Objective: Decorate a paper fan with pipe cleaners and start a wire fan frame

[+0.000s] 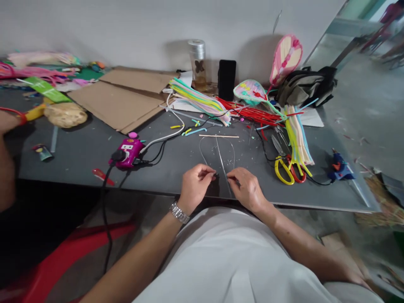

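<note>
My left hand (196, 185), with a metal watch on its wrist, is closed in a pinch on one side of a thin bent wire (200, 148). A small dark spot shows by its fingertips, too small to make out. On the other side, my right hand (248, 187) pinches the wire where it comes down beside the centre rod. Between the hands a straight silvery rod (220, 156) runs from the table edge up to a thin pale stick (229, 136) lying crosswise. The wire curves out from the rod's top to both sides. My fingers hide the wire's ends.
Scissors (284, 170) and a blue glue gun (341, 167) lie right, near pipe cleaners (298, 136). A purple power socket (128, 152) with cords sits left. Behind are cardboard (126, 101), a bottle (198, 63) and a phone (227, 80). Another person's arm (6, 160) is far left.
</note>
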Demonstrator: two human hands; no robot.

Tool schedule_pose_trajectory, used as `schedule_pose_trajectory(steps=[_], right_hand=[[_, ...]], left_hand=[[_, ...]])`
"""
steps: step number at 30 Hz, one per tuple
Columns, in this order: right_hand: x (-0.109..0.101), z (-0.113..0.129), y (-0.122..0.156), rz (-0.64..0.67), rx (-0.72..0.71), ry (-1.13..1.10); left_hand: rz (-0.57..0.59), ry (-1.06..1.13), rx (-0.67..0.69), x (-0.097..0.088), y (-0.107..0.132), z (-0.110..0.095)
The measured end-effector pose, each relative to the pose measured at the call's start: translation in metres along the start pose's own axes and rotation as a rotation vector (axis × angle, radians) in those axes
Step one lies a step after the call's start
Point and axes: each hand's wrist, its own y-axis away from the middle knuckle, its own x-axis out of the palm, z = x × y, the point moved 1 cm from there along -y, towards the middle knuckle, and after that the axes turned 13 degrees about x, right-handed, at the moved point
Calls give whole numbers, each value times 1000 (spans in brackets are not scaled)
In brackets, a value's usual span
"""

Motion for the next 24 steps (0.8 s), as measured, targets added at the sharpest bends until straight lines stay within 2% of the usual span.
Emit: schedule_pose_trajectory(steps=[6, 13, 20, 24], right_hand=[[12, 3, -8, 29, 71, 112], [6, -3, -17, 35, 124, 157], [-1, -17, -21, 26, 116, 199], [-5, -20, -20, 44, 107, 214]], left_hand=[[-47, 87, -173, 0, -6, -9], [-73, 150, -251, -3, -10, -21], [0, 84, -228, -7, -13, -17], [54, -43, -105, -16, -15, -8]])
